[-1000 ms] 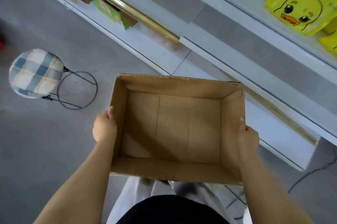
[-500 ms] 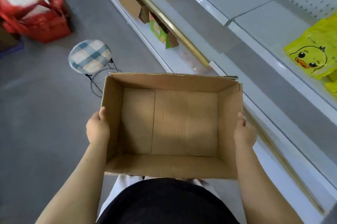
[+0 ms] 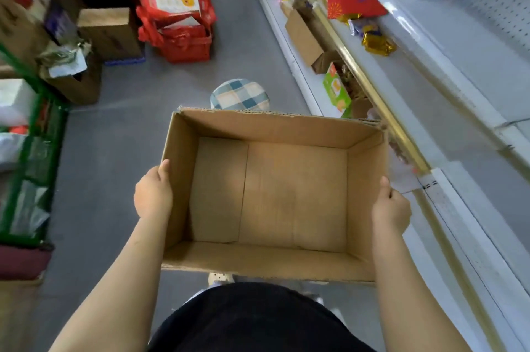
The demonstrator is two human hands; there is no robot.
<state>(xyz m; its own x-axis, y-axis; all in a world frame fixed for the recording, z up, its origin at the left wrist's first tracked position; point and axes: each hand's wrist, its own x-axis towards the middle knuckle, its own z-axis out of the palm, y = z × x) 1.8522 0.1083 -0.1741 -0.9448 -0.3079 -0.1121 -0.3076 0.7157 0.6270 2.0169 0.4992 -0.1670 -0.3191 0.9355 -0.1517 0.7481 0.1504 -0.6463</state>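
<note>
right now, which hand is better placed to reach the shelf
Probably right. The right hand grips the box wall beside the shelf; the left hand is on the aisle side, across the box.

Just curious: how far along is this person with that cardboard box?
Done: the cardboard box is open and held clear of the floor. In hand: the left hand and right hand grip its side walls, beside the shelf. Left: nothing lies inside it yet, so filling it or setting it down probably remains.
</note>
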